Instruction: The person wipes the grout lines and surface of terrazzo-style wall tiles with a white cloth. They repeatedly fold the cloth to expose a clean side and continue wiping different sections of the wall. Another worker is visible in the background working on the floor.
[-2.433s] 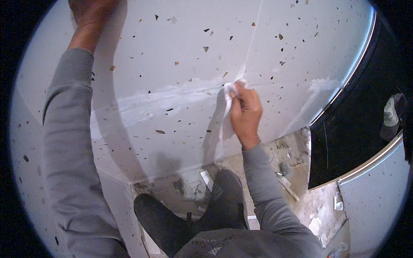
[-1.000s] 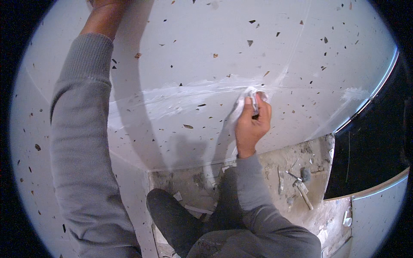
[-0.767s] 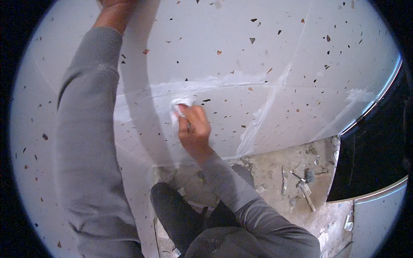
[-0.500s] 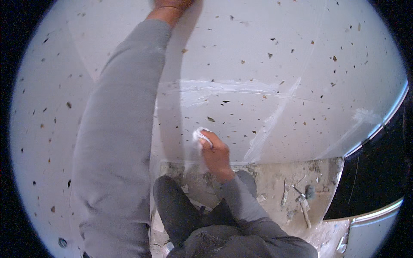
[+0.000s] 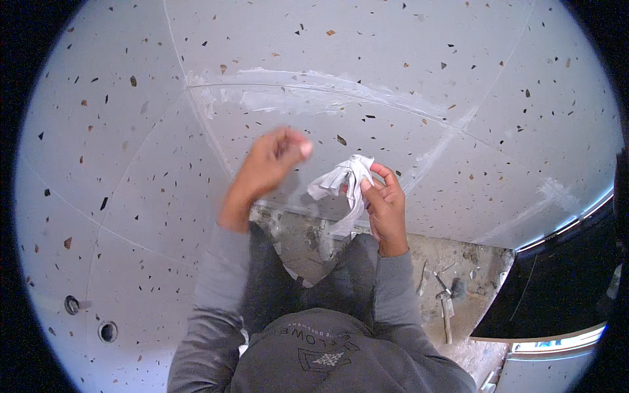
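A crumpled white cloth [image 5: 350, 187] hangs in front of the speckled wall, pinched between the thumb and fingers of my right hand [image 5: 388, 209]. Its loose folds drape down to the left, over my knees. To the left of the cloth, apart from it, is my left hand [image 5: 265, 167], a little blurred. Its fingers curl in toward the thumb, and nothing shows in them. Behind both hands stands the pale tiled wall [image 5: 393, 33] with dark and brown chips. White smeared filler [image 5: 295, 95] runs along its tile joints.
A hammer-like tool [image 5: 447, 318] and scraps lie on the dirty floor [image 5: 419, 262] at the right. Farther right is a dark opening [image 5: 557, 281] with a bright edge. Two round pipe holes, one of them a dark ring [image 5: 107, 331], sit in the wall at lower left.
My left arm has come down from high on the wall to beside the cloth. My right hand has moved right and up, and the bunched cloth now hangs loose. The view has shifted.
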`<state>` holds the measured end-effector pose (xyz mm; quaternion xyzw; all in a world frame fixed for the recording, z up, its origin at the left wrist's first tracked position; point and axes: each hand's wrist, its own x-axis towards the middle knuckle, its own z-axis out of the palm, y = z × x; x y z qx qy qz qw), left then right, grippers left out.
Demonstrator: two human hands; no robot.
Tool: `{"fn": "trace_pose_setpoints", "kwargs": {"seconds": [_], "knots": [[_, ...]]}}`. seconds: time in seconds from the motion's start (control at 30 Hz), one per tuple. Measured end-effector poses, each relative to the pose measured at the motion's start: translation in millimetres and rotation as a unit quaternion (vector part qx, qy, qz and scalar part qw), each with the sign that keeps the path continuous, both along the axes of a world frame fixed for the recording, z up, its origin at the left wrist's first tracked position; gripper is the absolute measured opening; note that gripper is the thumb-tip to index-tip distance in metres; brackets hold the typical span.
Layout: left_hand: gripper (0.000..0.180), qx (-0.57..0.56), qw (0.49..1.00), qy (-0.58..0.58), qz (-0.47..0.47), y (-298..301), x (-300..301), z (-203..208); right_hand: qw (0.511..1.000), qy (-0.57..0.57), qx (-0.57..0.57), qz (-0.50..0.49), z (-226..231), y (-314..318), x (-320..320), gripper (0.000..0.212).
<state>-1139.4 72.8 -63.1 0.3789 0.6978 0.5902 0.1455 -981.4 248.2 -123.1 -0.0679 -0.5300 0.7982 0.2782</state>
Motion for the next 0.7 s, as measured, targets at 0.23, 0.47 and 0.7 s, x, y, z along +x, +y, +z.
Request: {"fn": "trace_pose_setpoints", "kwargs": {"seconds": [0.23,0.47,0.7], "knots": [[0.026,0.094,0.980,-0.172,-0.040,12,65,-97,0.995,0.005,0.094,0.012,-23,-21,-19,0.055],[0.029,-0.090,0.989,-0.050,0.106,-11,63,-111,0.953,-0.177,0.246,0.005,-49,-24,-18,0.041],[0.028,-0.016,0.983,-0.031,0.181,-12,56,-120,0.961,-0.187,0.198,0.052,-64,-32,-21,0.034]]}}
